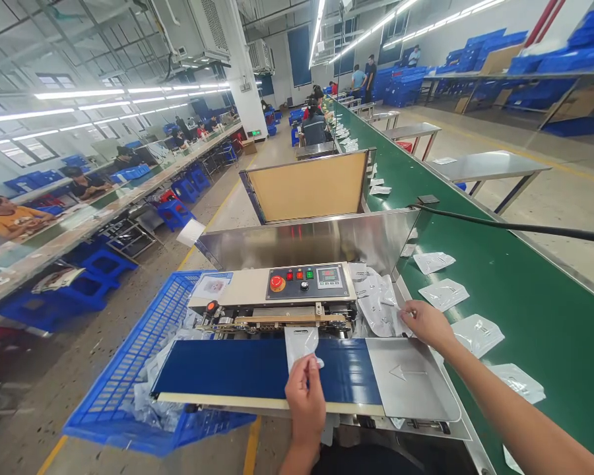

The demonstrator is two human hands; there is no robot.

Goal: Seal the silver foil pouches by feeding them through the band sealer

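My left hand [305, 392] is closed, fingertips pinching the lower end of a white plastic pouch [299, 346]. The pouch's upper edge, with a slot in it, lies at the sealing machine's [272, 285] front, above the blue conveyor belt [228, 369]. At the machine's right end, my right hand [428, 323] has its thumb and fingers pinched on the edge of a pouch beside a heap of similar pouches [376, 300]. The fingertips partly hide that edge. A bare metal plate [410, 382] with an arrow mark lies below this hand.
A blue basket [103, 376] with sealed-looking pouches stands at the belt's left end. To the right runs a green conveyor [549, 316] carrying several pouches [443, 295]. A steel panel [307, 241] stands behind the machine, and a black cable [515, 224] crosses the conveyor. Other people sit farther off.
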